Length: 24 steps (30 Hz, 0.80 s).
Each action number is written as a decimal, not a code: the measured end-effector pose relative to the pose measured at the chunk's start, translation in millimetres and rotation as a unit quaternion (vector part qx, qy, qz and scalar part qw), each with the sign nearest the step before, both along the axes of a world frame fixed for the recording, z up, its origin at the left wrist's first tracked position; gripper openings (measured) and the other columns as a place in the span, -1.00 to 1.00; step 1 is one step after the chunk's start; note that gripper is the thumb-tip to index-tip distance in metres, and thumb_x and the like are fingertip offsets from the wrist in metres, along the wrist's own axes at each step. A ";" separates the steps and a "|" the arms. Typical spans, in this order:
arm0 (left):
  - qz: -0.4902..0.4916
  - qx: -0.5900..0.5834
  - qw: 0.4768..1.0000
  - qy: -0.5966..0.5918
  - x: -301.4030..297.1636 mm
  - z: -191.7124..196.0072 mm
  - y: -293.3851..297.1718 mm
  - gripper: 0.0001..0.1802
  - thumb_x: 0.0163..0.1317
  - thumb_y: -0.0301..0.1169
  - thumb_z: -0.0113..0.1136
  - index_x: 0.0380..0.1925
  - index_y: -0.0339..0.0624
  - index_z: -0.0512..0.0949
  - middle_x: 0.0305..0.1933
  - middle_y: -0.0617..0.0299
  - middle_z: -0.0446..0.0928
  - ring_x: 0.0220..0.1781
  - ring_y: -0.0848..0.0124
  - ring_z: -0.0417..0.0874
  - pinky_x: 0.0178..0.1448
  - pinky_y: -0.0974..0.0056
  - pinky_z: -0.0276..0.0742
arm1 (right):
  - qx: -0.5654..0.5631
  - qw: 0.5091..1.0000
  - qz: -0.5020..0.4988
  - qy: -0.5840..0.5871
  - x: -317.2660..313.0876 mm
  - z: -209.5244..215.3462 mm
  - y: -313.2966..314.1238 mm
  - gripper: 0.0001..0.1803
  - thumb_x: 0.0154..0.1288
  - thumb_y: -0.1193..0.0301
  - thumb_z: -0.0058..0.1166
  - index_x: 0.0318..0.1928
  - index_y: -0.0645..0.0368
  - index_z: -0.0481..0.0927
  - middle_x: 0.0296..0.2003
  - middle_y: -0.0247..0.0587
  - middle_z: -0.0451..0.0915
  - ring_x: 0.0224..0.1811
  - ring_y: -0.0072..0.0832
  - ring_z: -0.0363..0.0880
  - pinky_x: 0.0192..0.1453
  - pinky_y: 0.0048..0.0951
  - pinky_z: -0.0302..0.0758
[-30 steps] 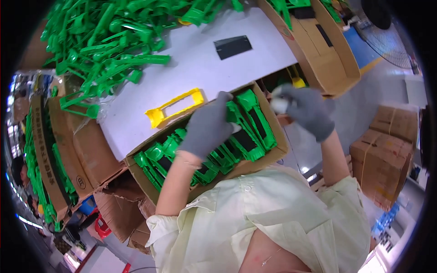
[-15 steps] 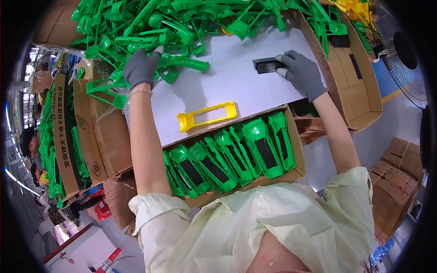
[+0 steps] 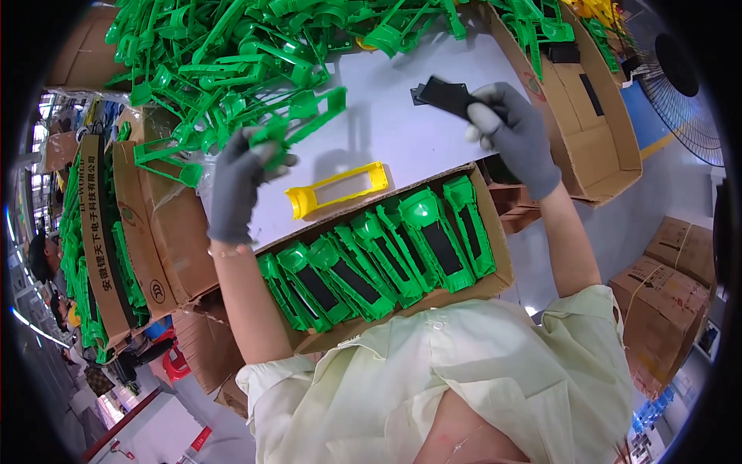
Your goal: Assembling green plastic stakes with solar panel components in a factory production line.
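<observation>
Both my hands wear grey gloves with pale fingertips. My left hand (image 3: 249,174) is closed on a green plastic frame (image 3: 313,120), which it holds up over the white tabletop (image 3: 386,124). My right hand (image 3: 510,127) pinches a flat black rectangular panel (image 3: 448,96) by its near end, tilted above the table. Behind that panel a bit of another dark piece shows, mostly hidden. Below, between my hands, a yellow plastic frame (image 3: 338,190) lies by itself near the table's front edge.
A tangled heap of green frames (image 3: 232,54) covers the table's far side. In front stands a cardboard box (image 3: 495,288) with a row of green frames fitted with black panels. More cardboard boxes (image 3: 610,147) flank the table; a fan (image 3: 680,85) is at the far right.
My left hand has come away from the heap, lifting a green frame toward me. My right hand has raised and tilted a black panel off the table. The view has shifted slightly.
</observation>
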<state>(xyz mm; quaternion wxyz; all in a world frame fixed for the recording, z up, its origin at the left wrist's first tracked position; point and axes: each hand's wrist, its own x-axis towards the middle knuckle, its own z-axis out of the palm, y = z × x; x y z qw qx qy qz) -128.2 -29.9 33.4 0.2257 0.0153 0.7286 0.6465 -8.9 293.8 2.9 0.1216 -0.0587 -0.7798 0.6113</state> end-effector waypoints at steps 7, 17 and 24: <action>0.014 0.092 0.993 -0.073 87.4 7.6 28.2 -0.59 0.21 -0.49 0.10 0.07 -0.39 0.40 -0.21 -0.01 0.58 -0.29 0.31 0.66 -0.23 0.37 0.65 | -0.018 0.986 0.119 -0.114 32.8 45.6 -48.0 -0.81 0.24 0.41 0.15 -0.20 0.22 0.50 -0.60 -0.42 0.46 -0.62 -0.75 0.37 -0.53 -0.64 0.31; 0.004 0.188 0.976 -0.107 129.3 -4.0 37.1 -0.68 0.21 -0.50 0.13 -0.04 -0.41 0.51 -0.22 0.05 0.60 -0.27 0.26 0.69 -0.31 0.36 0.66 | 0.101 0.978 0.136 -0.126 46.3 43.1 -54.4 -0.75 0.23 0.32 0.16 -0.17 0.23 0.57 -0.58 -0.39 0.51 -0.56 -0.73 0.39 -0.46 -0.65 0.33; 0.015 0.193 0.972 -0.133 137.0 -8.3 41.1 -0.70 0.21 -0.58 0.11 -0.05 -0.46 0.50 -0.23 0.05 0.59 -0.31 0.24 0.70 -0.34 0.36 0.67 | 0.245 0.961 0.111 -0.057 50.9 43.6 -62.5 -0.80 0.20 0.34 0.16 -0.22 0.17 0.59 -0.62 -0.22 0.52 -0.64 -0.51 0.45 -0.49 -0.52 0.37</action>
